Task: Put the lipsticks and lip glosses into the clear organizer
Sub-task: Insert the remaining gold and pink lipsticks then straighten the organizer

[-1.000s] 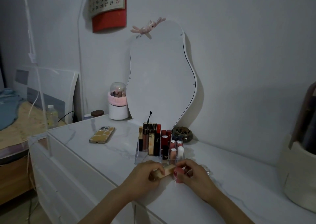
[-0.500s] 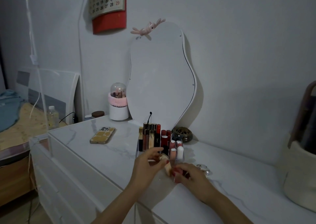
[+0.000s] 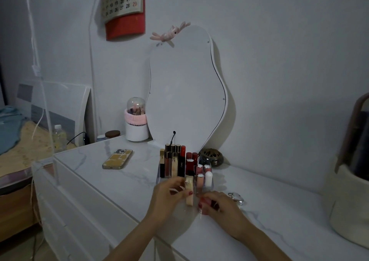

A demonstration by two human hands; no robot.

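Standing nearly upright, the beige lip gloss tube point(image 3: 189, 191) has its long axis vertical, upper end toward the organizer's front row and lower end just above the marble dresser top point(image 3: 123, 183). Your left hand point(image 3: 169, 197) has it pinched between thumb and fingertips, the fingers closed around its middle. Your right hand point(image 3: 218, 206) lies just beside it on the dresser, fingers curled down over something pink and red; how firmly it grips that you cannot tell from here.

The clear organizer point(image 3: 159, 178) sits directly behind both hands, in front of the wavy mirror point(image 3: 185, 93). Its back rows hold tall tubes standing upright: gold-capped glosses point(image 3: 174, 161), a black lipstick point(image 3: 181, 166) and dark red lipsticks point(image 3: 190, 163). The front rows hold shorter pink tubes point(image 3: 199, 171) and one white tube point(image 3: 208, 179). The tube in your left hand is at the front edge of the organizer, touching or nearly touching its front compartments.

A phone point(image 3: 117, 159) lies flat, well to the left.
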